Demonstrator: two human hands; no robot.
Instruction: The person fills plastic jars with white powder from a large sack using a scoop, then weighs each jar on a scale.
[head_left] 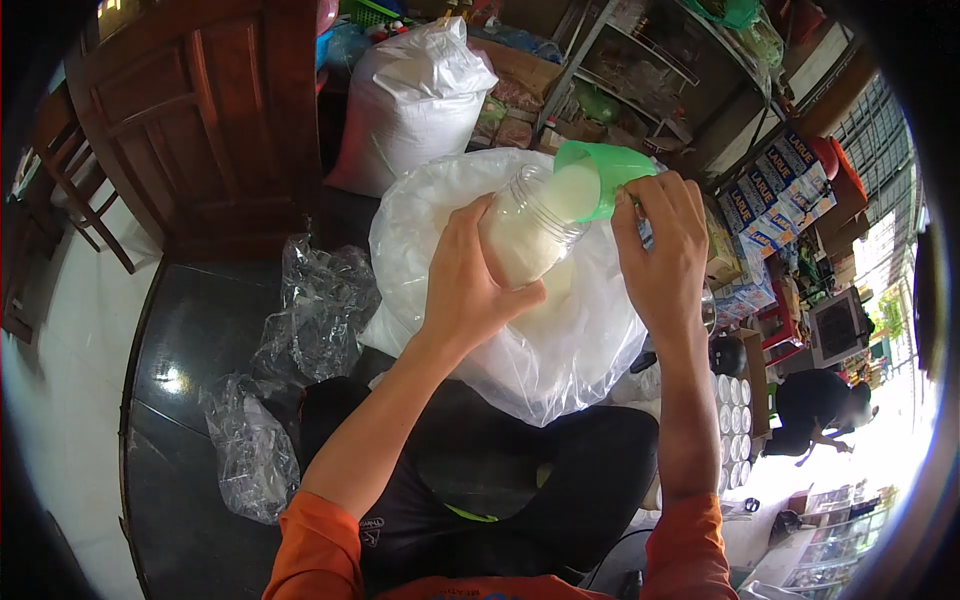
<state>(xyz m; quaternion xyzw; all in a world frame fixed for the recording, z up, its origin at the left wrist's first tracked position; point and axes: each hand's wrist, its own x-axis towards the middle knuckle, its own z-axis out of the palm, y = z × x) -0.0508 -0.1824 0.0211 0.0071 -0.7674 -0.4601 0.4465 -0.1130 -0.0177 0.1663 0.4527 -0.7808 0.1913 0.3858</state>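
My left hand (468,280) is wrapped around a clear plastic jar (515,240), which is tilted with its threaded mouth toward the upper right. White, fine-grained contents fill much of the jar. In my right hand (668,235) is a green plastic cup (622,172), gripped by its edge and tipped at the jar's mouth. White grains (574,192) lie between the cup and the jar opening. Below both hands spreads a large open clear plastic bag (410,215) holding more of the white material.
A full white sack (410,105) stands behind the bag. Crumpled clear plastic (318,305) lies on the dark floor at left, near a wooden door (190,120). At right are stacked cartons (775,195) and several jars with pale lids (733,420). Another person (810,410) is farther off.
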